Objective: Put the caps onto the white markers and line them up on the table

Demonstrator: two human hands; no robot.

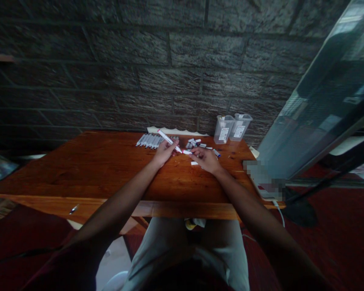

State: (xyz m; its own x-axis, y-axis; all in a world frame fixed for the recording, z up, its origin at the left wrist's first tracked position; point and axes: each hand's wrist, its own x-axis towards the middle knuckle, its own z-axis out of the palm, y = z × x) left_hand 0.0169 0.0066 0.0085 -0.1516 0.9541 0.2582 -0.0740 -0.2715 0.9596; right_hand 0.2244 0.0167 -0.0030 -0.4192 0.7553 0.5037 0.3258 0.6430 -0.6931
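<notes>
My left hand [165,152] is closed around a white marker [166,137] with red at its ends, which slants up to the left. At the marker's lower right end is a white cap [186,152] with a red edge, pinched by the fingers of my right hand [206,159]. Whether cap and marker touch, I cannot tell. Just behind my left hand, several grey-white markers [148,140] lie side by side in a row. A loose heap of short white caps [193,142] is beyond my right hand, and one more white cap [194,163] lies in front of it.
Two clear plastic containers [224,131] with labels stand at the back right of the wooden table [109,169]. A blurred-out device [263,180] with a white cable lies at the right edge. A stone brick wall [182,81] rises directly behind the table.
</notes>
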